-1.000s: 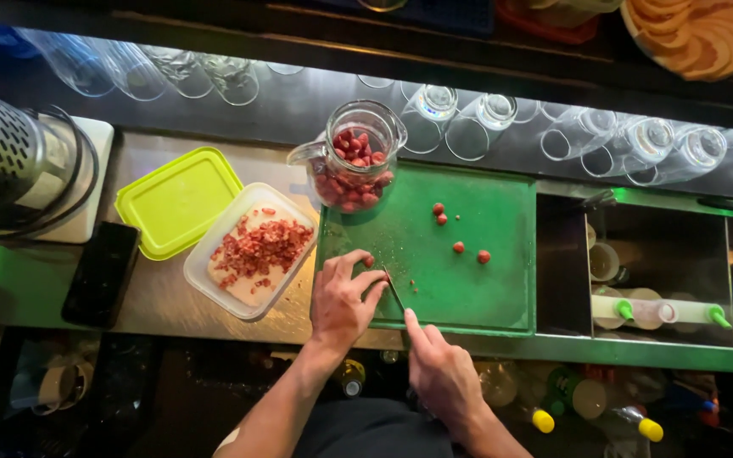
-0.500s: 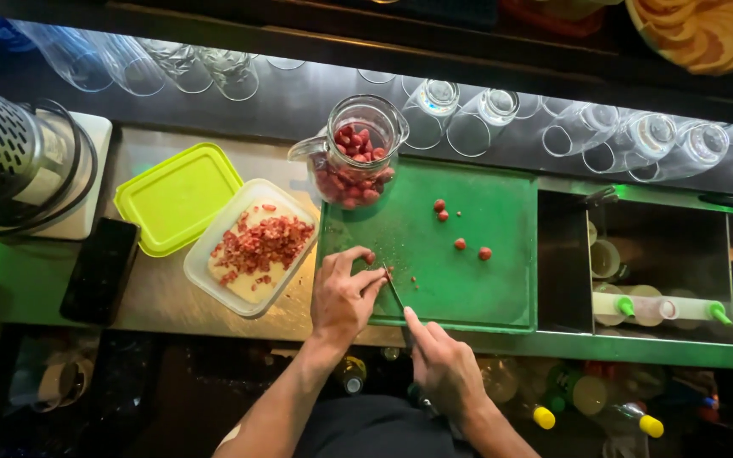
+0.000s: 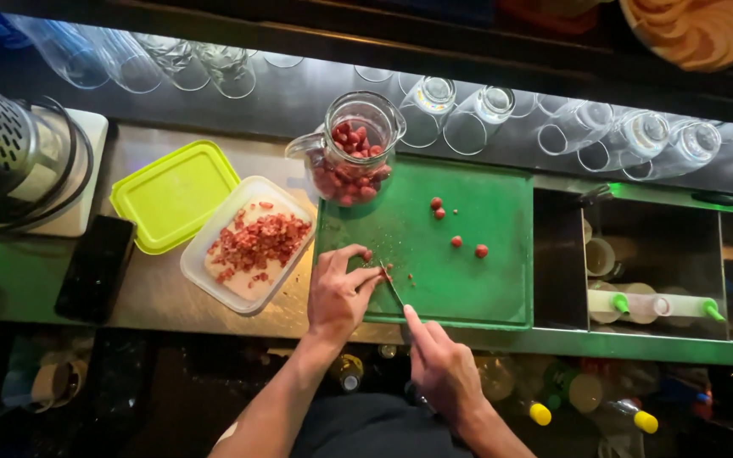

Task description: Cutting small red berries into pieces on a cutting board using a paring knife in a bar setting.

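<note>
Left hand (image 3: 338, 290) pinches a small red fruit piece (image 3: 381, 271) on the green cutting board (image 3: 477, 280), near its front-left corner. Right hand (image 3: 440, 360), grip clenched on a knife (image 3: 392, 287), sets the blade beside the left fingertips. Four red fruits (image 3: 458, 241) lie mid-board; a jug (image 3: 356, 153) and a tub of chopped fruit (image 3: 248, 246) stand on the counter (image 3: 154, 288).

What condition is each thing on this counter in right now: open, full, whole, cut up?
Glass jug: upright, partly filled with whole red fruits.
Clear tub: open, holds chopped red pieces.
Yellow-green lid: off, lying flat beside the tub.
Cutting board: four whole red fruits loose on it.
Left hand: pinching a fruit on the board.
Right hand: gripping a knife, blade at the fruit.
</note>
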